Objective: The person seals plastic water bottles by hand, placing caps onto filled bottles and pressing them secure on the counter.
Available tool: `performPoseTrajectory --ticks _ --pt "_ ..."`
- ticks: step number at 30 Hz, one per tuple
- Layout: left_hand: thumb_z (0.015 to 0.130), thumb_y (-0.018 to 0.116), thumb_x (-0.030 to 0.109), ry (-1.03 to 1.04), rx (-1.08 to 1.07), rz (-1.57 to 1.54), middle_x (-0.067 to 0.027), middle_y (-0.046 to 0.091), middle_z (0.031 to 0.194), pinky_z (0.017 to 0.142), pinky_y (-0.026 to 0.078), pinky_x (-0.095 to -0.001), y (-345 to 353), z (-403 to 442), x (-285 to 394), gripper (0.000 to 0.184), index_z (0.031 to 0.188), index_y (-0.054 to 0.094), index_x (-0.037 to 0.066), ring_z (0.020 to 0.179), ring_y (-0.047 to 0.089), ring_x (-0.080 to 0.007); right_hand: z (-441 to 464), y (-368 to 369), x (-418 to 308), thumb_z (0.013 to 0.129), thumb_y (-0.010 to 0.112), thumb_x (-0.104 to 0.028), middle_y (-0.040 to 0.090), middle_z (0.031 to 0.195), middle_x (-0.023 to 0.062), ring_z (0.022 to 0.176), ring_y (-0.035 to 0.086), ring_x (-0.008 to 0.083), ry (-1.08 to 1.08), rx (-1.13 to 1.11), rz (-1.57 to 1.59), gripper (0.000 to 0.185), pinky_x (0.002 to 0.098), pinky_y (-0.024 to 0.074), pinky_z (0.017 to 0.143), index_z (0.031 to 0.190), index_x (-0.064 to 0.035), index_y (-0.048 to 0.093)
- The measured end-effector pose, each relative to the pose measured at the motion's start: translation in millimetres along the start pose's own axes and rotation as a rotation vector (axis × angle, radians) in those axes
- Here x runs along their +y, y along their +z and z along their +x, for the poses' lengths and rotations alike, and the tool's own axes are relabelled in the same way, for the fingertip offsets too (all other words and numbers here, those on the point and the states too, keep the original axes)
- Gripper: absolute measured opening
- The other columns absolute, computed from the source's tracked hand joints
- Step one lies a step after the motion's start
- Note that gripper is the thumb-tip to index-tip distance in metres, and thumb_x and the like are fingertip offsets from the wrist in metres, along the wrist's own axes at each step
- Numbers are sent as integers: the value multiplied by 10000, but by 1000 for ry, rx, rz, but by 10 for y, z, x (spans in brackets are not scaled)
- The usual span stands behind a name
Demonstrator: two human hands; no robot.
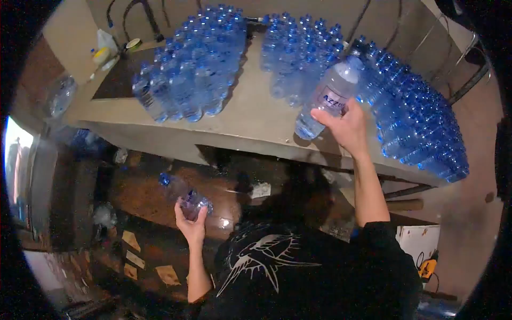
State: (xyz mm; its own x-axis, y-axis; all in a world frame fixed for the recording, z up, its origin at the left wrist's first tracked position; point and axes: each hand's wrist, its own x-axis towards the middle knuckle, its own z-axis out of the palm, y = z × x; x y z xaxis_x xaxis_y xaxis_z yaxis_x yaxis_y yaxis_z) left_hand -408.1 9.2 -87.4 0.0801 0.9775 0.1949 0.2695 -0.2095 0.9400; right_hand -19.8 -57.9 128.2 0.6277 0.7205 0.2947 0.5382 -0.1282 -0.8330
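My right hand (346, 125) is wrapped round a labelled plastic water bottle (333, 96) with a blue cap, held tilted over the front part of the counter. Lower on the left, away from the counter, my left hand (191, 221) grips a second clear bottle (186, 194), its blue top pointing up and left. Behind the right-hand bottle, a middle group of bottles (290, 58) stands on the counter. Another block of upright bottles (197, 69) is to the left, and a long dense group (416, 112) fills the right end.
The pale counter (250, 112) runs across the view, with dark hoses (141, 16) along the wall behind. At its left end are a yellow-and-white item (102, 53) and a round lid-like piece (133, 44). Cardboard scraps (168, 274) lie on the dark, wet-looking floor.
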Motion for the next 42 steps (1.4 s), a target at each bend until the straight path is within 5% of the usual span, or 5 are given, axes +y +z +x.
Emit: performPoseTrajectory --ticks 10,25,32,35,42 --pt "731 844 90 -169 211 -47 -121 605 1150 910 472 -328 -611 -481 -623 672 1287 490 -39 1020 584 -187 122 1024 -426 726 860 -208 698 1079 118 962 670 202 -88 -309 395 565 355 524 896 1170 22 598" --pt "753 831 112 -428 575 -62 -93 587 1124 800 499 -299 -1407 -1312 -778 649 1281 481 -26 981 571 -172 -244 2774 -1219 712 864 -288 723 1028 120 916 691 185 -374 -605 365 563 347 542 852 1129 8 628" --pt "770 816 87 -503 636 -2 -78 567 1130 788 478 -277 -1451 -1535 -825 656 1296 432 7 985 558 -164 -415 3684 -1816 751 834 -244 718 878 79 817 679 147 -405 -814 389 359 301 545 721 968 8 700" --pt "772 815 87 -458 671 -11 -76 567 1137 776 473 -271 -1452 -1540 -860 661 1302 429 8 991 559 -171 -163 4481 -1905 689 859 -305 740 883 74 797 702 191 -181 -837 303 364 354 558 743 921 -52 738" --pt "781 819 127 -499 753 149 -124 558 1181 884 475 -343 -1587 -1334 -870 685 1330 436 -20 1056 555 -224 1007 6302 -2220 794 776 -274 669 1102 162 913 684 330 607 -762 1185 508 556 578 778 1184 -13 581"
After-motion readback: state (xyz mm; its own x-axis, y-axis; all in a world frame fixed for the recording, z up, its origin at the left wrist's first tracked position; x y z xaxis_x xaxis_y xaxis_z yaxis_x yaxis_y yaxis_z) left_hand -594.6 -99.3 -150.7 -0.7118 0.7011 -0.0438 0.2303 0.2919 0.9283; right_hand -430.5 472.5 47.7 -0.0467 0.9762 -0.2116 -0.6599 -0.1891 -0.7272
